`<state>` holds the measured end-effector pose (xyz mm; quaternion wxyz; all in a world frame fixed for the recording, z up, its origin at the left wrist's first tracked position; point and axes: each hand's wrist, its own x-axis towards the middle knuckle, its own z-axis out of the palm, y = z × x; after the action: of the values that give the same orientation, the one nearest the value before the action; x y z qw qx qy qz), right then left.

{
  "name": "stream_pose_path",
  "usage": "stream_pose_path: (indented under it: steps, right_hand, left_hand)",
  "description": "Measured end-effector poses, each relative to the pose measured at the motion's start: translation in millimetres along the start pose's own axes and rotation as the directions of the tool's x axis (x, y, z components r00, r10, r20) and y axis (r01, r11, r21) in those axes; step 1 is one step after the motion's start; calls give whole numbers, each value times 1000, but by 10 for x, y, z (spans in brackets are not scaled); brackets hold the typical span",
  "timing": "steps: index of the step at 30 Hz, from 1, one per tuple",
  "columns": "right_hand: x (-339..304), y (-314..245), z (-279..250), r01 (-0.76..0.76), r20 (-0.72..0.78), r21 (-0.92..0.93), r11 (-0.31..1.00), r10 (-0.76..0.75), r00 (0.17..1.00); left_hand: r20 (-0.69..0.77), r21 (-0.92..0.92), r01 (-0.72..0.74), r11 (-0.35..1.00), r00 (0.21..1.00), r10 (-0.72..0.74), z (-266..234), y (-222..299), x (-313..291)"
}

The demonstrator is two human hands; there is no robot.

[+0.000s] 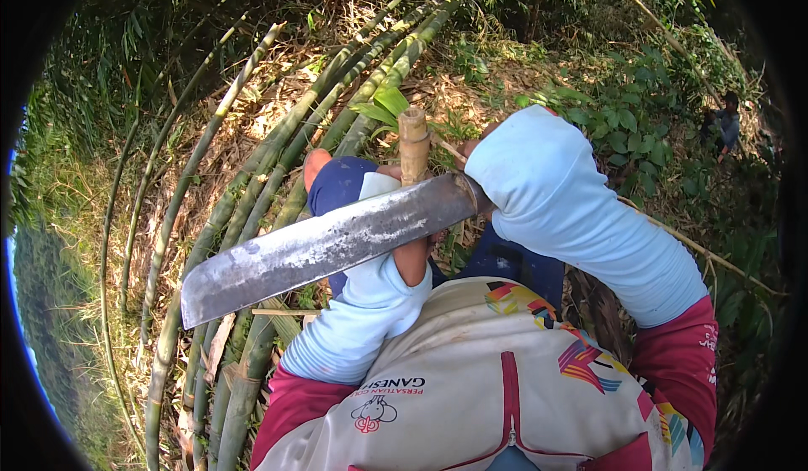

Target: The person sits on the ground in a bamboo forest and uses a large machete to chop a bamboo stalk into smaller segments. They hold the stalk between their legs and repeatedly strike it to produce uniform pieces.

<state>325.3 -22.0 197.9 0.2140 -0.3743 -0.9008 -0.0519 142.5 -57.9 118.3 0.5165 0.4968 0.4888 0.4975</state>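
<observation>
A broad machete [328, 248] with a worn, grey-streaked steel blade slants across the middle, its squared tip to the lower left. At its handle end, my right hand grips it; the bent pale blue sleeve [547, 176] hides nearly all of that hand. My left hand [411, 262] is behind the blade, with only the wrist and bits of fingers showing. It is closed around a short, upright piece of cut bamboo [413, 147], whose top end stands above the blade. Whether the blade touches the bamboo I cannot tell.
Long green bamboo poles [244, 189] lie curving along my left side. Dry leaves [497, 84] litter the ground. Leafy plants [627, 126] grow at the right, where a thin stick [703, 248] crosses. A person [725, 124] is farther off at the far right.
</observation>
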Motion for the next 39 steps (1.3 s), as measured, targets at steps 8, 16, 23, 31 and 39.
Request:
stream_pose_path:
  steps: [8, 16, 23, 31, 39]
  right_hand:
    - [12, -37, -139, -41, 174, 57, 998, 30, 984]
    - [-17, 1, -105, -30, 148, 29, 999, 25, 989]
    - [-49, 47, -44, 18, -18, 77, 997, -17, 1000]
    - [67, 90, -123, -130, 274, 110, 985, 96, 957]
    - [150, 209, 221, -185, 218, 133, 974, 154, 964]
  left_hand:
    - [35, -229, -57, 972, 997, 67, 142, 195, -76]
    - [26, -412, 81, 908, 997, -77, 51, -129, -18]
    - [23, -633, 62, 771, 998, -61, 58, -478, -43]
    - [74, -24, -81, 996, 994, 82, 28, -58, -140]
    - [-148, 66, -273, 960, 949, 280, 213, 39, 12]
